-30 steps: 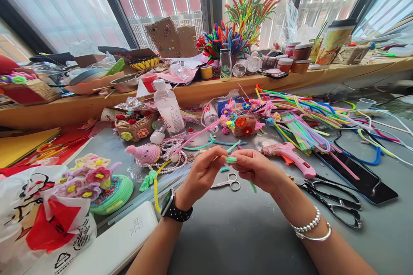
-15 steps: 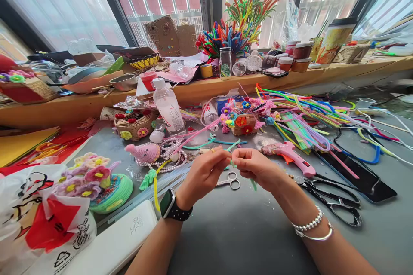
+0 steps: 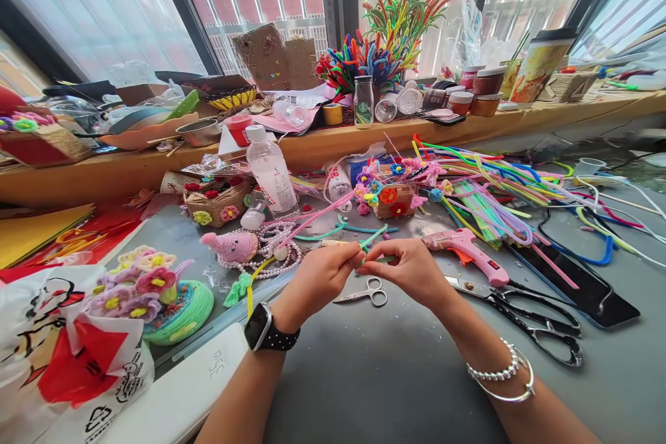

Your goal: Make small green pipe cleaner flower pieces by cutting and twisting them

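My left hand (image 3: 330, 269), a watch on its wrist, pinches a small mint-green pipe cleaner (image 3: 365, 248) that is mostly hidden by the fingers. From the other side the thumb and forefinger of my right hand (image 3: 403, 269) close on the same piece, fingertips against the left ones. Small silver scissors (image 3: 375, 291) lie on the table just below the hands. To the right are a pink glue gun (image 3: 471, 253) and large black-handled scissors (image 3: 535, 319). A pink crocheted figure (image 3: 236, 248) and strings of pearl beads (image 3: 275, 239) rest beyond my left hand.
A white box (image 3: 208, 374), a printed plastic bag (image 3: 88, 361) and a pot of fuzzy flowers (image 3: 180, 312) occupy the left. Loose pipe cleaners (image 3: 499, 187) and a phone (image 3: 598, 298) lie right. Behind stand a bottle (image 3: 273, 177), a flower-trimmed basket (image 3: 393, 201) and a cluttered wooden ledge (image 3: 312, 146).
Both hands have shifted slightly left and turned. The right fingers are more stretched out, and the green end that hung below the right hand no longer shows.
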A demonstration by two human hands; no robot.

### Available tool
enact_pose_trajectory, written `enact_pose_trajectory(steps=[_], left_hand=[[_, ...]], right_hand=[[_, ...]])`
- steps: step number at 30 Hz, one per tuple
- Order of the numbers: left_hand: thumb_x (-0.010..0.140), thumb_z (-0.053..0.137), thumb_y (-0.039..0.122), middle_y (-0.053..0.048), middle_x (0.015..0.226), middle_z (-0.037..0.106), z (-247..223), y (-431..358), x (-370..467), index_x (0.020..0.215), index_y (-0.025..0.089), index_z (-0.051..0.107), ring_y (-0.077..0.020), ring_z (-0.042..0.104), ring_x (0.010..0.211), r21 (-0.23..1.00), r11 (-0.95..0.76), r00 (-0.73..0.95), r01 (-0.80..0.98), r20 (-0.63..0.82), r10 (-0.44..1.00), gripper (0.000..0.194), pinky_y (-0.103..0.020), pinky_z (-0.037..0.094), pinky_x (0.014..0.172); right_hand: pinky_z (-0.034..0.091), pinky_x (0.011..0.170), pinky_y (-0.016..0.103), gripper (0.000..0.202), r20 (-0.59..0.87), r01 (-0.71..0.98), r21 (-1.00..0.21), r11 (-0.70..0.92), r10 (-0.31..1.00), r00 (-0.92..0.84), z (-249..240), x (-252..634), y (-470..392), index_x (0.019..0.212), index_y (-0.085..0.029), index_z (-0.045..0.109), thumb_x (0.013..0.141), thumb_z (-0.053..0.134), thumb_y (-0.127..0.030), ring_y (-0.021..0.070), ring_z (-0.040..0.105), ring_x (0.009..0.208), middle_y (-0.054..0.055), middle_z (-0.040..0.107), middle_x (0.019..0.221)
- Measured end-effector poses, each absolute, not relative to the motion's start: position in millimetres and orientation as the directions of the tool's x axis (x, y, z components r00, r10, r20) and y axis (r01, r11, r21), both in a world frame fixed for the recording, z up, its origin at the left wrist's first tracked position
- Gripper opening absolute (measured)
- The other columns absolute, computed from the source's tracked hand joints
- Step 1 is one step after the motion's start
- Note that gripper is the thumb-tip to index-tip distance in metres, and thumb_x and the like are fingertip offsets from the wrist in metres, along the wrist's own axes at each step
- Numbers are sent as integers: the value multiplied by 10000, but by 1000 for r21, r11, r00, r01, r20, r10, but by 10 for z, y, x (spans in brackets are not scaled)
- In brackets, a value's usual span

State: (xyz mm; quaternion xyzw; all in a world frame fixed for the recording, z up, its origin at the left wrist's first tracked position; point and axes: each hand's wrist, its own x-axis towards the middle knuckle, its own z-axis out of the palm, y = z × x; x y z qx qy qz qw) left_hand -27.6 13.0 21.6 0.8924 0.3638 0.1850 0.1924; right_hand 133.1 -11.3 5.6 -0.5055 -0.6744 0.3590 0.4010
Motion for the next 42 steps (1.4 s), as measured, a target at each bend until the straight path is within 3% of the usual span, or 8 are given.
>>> enact_pose_trajectory(steps=[7, 18, 23, 26, 29, 33, 39, 42], left_hand=[[841, 256, 330, 4, 677, 552, 201, 137, -263, 690, 196, 493, -136, 477, 621, 436, -576, 607, 692, 82, 791, 311, -236, 328, 563], [793, 275, 434, 25, 538, 441, 112, 192, -269, 531, 176, 407, -118, 400, 528, 696, -280, 473, 661, -97, 876, 391, -234, 288, 507], [769, 310, 438, 59, 459, 312, 136, 187, -253, 545, 171, 390, -71, 239, 413, 848, 55, 438, 527, -327, 837, 358, -206, 180, 408], [767, 326, 413, 83, 451, 251, 189, 162, -234, 554, 179, 341, -55, 168, 397, 901, 159, 475, 403, -355, 805, 317, -197, 141, 396], [768, 332, 391, 90, 448, 229, 222, 143, -222, 544, 183, 315, -53, 149, 398, 923, 166, 504, 347, -333, 797, 306, -195, 138, 394], [777, 307, 407, 82, 451, 256, 221, 134, -207, 543, 178, 331, -55, 201, 393, 897, 112, 441, 427, -315, 841, 328, -198, 178, 400], [811, 252, 454, 50, 552, 434, 126, 154, -190, 691, 186, 378, -90, 422, 461, 868, -133, 413, 478, -89, 906, 320, -236, 364, 507], [831, 237, 438, 1, 712, 537, 101, 153, -191, 790, 183, 429, -126, 521, 592, 717, -328, 376, 615, 99, 921, 321, -277, 399, 607]], right_hand=[[314, 511, 210, 153, 337, 671, -603, 431, 900, -275, 24, 1308, -114, 712, -197, 662, 738, 562, -310, 108, 478, 526, 1, 611, 591], [320, 548, 216, 109, 434, 772, -382, 507, 836, -335, -77, 1278, -98, 728, -192, 612, 773, 526, -240, 138, 560, 631, 14, 649, 686], [304, 538, 236, 201, 560, 825, -201, 528, 753, -346, -98, 1237, -133, 713, -175, 610, 819, 448, -230, 141, 546, 601, 34, 631, 643], [293, 532, 247, 261, 630, 846, -115, 521, 697, -344, -93, 1232, -150, 700, -169, 618, 841, 401, -206, 139, 517, 558, 35, 603, 581], [292, 535, 244, 246, 641, 846, -112, 521, 689, -339, -106, 1242, -145, 799, -178, 631, 844, 389, -184, 134, 502, 553, 26, 589, 572], [292, 521, 239, 258, 643, 823, -157, 547, 689, -335, -130, 1249, -130, 912, -200, 628, 841, 383, -164, 127, 496, 542, 18, 579, 567], [346, 540, 227, 233, 643, 806, -310, 505, 735, -213, -128, 1248, -127, 851, -188, 659, 826, 429, -212, 134, 535, 563, 35, 614, 585], [385, 591, 237, 212, 627, 778, -404, 481, 765, -146, -128, 1251, -122, 845, -189, 657, 816, 451, -228, 151, 579, 631, 52, 665, 693]])
